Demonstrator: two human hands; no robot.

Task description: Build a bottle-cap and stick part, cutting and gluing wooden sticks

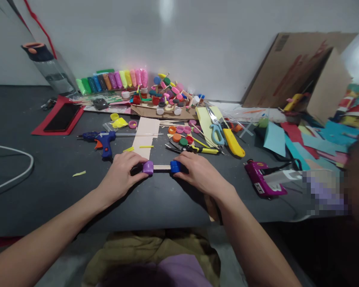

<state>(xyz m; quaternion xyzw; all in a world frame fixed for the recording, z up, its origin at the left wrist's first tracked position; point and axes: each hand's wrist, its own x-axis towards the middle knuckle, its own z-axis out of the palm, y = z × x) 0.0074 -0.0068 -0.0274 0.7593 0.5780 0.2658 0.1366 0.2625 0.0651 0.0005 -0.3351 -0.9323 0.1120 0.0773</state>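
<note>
At the bench (pixel 54 163), the left hand (pixel 121 172) pinches a purple cap (pixel 148 168), the right hand (pixel 200 171) a blue cap (pixel 175 166), apparently aligning wooden sticks (pixel 162 168); the next move calls for steadiness.

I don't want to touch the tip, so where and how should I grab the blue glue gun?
Probably by the handle, reaching from your near side with the left hand once it releases the purple piece. The blue glue gun lies on its side, handle towards you, nozzle pointing left, so this should keep you clear of it.
</note>
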